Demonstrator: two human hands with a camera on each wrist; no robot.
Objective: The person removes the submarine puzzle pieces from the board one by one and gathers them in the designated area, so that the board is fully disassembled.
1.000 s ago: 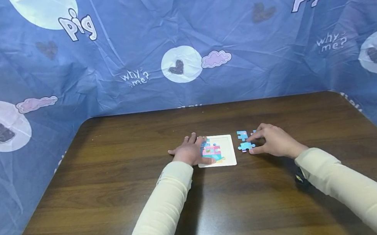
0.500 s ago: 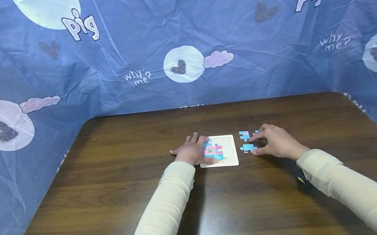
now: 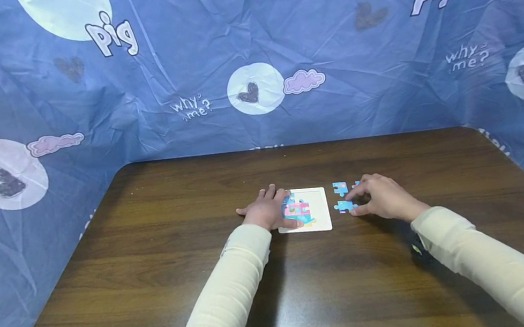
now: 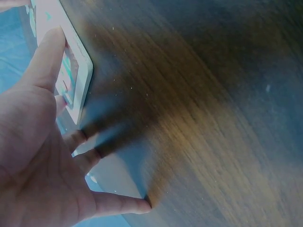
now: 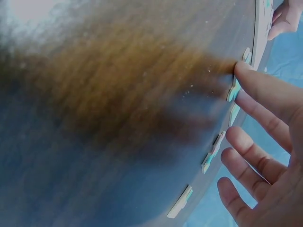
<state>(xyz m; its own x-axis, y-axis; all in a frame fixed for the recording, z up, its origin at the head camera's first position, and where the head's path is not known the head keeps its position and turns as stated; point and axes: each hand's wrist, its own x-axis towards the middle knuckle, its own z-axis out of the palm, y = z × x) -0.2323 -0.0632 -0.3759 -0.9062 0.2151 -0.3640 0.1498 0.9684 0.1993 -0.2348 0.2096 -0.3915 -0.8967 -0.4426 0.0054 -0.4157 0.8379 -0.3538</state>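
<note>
My left hand (image 3: 264, 213) rests on the left side of a white puzzle tray (image 3: 322, 225), fingers spread. Its thumb (image 4: 47, 54) lies on the tray's near part, while the little finger touches the table. Joined pink and blue puzzle pieces (image 3: 296, 211) fill part of the tray, partly under the hand. Right of the tray, my right hand (image 3: 384, 198) pinches a blue jigsaw piece (image 3: 344, 206) at its right end between thumb and index finger. Its other fingers (image 5: 244, 142) are loosely bent. Another blue puzzle piece (image 3: 340, 188) lies just behind.
One more puzzle piece (image 3: 357, 183) is mostly hidden behind the right hand. In the right wrist view, further pieces (image 5: 213, 152) lie flat beyond the fingers. A brown wooden table (image 3: 159, 283) carries everything, with a blue printed cloth (image 3: 166, 131) hanging around its back and sides.
The head view has shifted slightly. The pinched jigsaw piece sits a little lower and flatter than a second ago. My left hand stays in place on the tray.
</note>
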